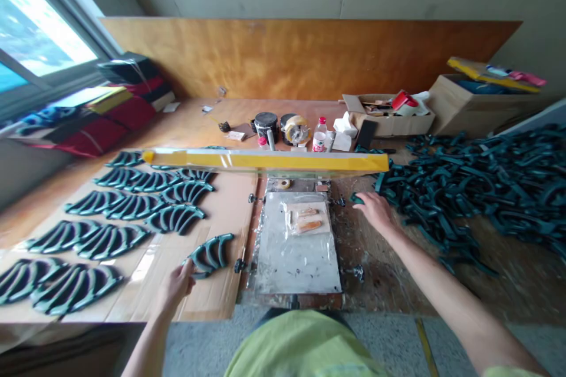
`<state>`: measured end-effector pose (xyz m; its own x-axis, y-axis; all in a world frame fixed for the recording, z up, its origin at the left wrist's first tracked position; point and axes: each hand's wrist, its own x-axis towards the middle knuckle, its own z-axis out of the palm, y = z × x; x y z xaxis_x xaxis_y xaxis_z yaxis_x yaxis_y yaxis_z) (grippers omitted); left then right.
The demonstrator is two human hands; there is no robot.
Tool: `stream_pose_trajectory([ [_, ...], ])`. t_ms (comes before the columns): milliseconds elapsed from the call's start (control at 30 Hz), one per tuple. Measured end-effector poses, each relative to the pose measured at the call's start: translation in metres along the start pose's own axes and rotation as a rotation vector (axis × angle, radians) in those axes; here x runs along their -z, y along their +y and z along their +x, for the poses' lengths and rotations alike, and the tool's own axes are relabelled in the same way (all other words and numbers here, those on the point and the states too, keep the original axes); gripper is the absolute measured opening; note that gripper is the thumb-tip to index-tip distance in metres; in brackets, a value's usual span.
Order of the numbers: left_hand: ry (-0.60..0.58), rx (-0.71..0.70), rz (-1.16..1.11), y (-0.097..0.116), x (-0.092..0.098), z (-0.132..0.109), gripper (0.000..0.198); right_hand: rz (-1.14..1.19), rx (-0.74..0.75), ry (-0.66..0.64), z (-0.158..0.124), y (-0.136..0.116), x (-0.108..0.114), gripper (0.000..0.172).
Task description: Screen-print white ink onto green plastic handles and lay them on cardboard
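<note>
Dark green curved, ribbed parts (110,238) lie in rows on a cardboard sheet (223,212) at the left. My left hand (179,283) pinches the lower left end of a separate ribbed part (212,253) at the sheet's right side. Over the bench, right of the grey metal plate (295,265), my right hand (374,209) has its fingers closed on a small dark green piece (355,198), mostly hidden by the fingers. Beyond that hand spreads a large heap of loose dark green pieces (464,188).
A yellow-edged bar (265,160) spans the view above the plate. Behind it stand black tins (266,125), a red-capped bottle (319,135) and an open cardboard box (398,123). Clamp knobs (358,273) flank the plate. Wooden pieces (309,225) lie on it.
</note>
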<state>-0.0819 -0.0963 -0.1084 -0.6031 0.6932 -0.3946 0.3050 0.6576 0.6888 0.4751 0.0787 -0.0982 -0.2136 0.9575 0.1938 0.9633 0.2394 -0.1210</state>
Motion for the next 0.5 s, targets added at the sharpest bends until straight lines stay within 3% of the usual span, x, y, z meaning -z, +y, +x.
stream_pose_trajectory([
  [133, -0.027, -0.234, -0.269, 0.087, -0.013, -0.005, 0.052, 0.365, 0.303, 0.035, -0.003, -0.106, -0.013, 0.014],
  [233, -0.064, -0.468, -0.505, 0.162, -0.022, -0.019, 0.049, 0.385, 0.406, 0.01, -0.004, -0.157, -0.022, 0.012],
  [367, -0.164, -0.655, -0.758, 0.231, -0.025, -0.039, 0.045, 0.206, 0.342, -0.043, -0.008, -0.181, -0.02, 0.014],
  [433, -0.227, -0.681, -0.798, 0.245, -0.025, -0.045, 0.046, 0.151, 0.327, -0.065, -0.011, -0.182, -0.014, 0.02],
  [500, -0.249, -0.671, -0.775, 0.244, -0.023, -0.05, 0.047, 0.144, 0.341, -0.06, -0.013, -0.174, -0.005, 0.028],
])
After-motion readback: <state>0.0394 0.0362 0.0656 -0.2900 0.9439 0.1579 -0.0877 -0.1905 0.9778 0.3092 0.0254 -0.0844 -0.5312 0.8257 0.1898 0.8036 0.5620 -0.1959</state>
